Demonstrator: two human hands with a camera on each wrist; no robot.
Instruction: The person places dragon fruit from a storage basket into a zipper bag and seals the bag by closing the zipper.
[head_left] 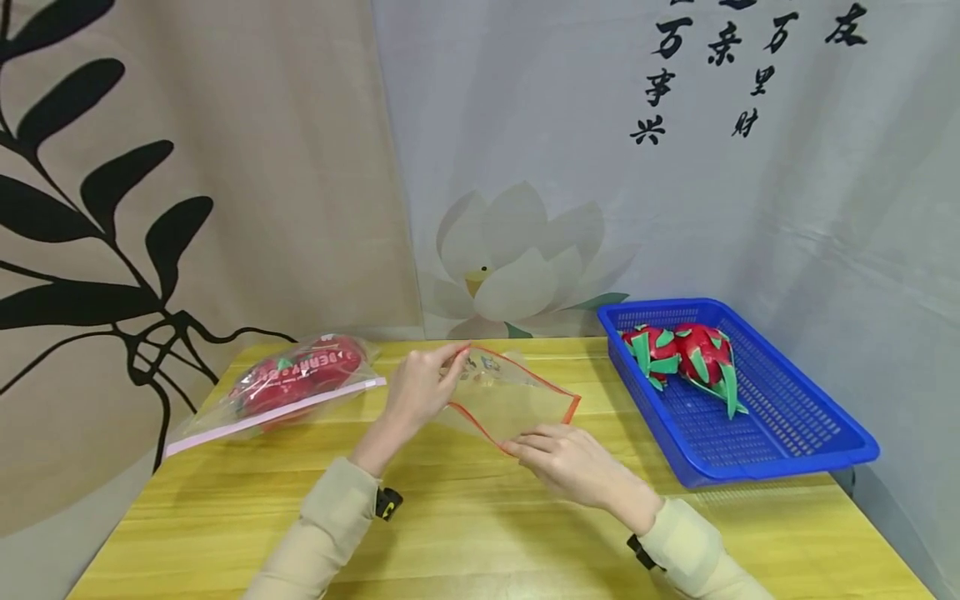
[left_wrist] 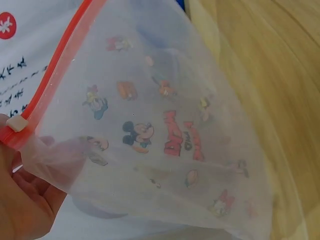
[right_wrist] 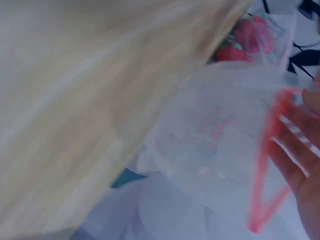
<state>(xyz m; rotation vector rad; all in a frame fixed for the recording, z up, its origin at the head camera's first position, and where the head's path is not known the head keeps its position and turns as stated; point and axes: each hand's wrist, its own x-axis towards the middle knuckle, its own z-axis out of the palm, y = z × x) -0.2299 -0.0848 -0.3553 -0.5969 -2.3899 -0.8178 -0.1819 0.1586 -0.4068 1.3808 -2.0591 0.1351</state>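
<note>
A clear zip bag (head_left: 525, 400) with an orange-red zip edge is stretched between both hands over the table, its mouth spread apart. My left hand (head_left: 417, 387) pinches one end of that edge, beside the white slider (left_wrist: 17, 123) in the left wrist view. At the near side of the mouth, my right hand (head_left: 562, 458) grips the zip edge with its fingers. Coloured cartoon prints (left_wrist: 137, 135) cover the bag's film. Nothing shows inside it.
To the left lies another clear bag (head_left: 300, 375) with a pale pink strip, holding red fruit. A blue basket (head_left: 787, 421) on the right contains red dragon fruits (head_left: 701, 354) with green scales. Behind the wooden table (head_left: 480, 542) hangs a printed curtain (head_left: 300, 167).
</note>
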